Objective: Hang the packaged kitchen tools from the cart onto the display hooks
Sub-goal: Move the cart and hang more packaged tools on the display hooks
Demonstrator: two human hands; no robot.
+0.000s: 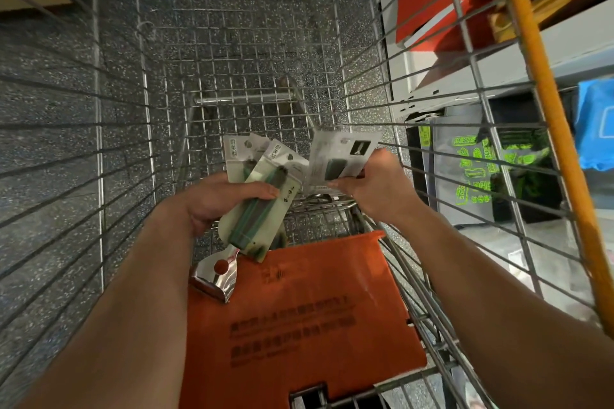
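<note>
Packs of green-handled kitchen tools sit in my left hand in the middle of the frame, low inside the wire cart. I see its fingers curled round the bunch, thumb on top. One tool's shiny metal head sticks out below, over the orange flap at the bottom of the frame. My right hand, just right of the middle, pinches one more pack by its lower edge. I cannot tell if that pack touches the bunch. Speckled grey floor shows through the wires.
</note>
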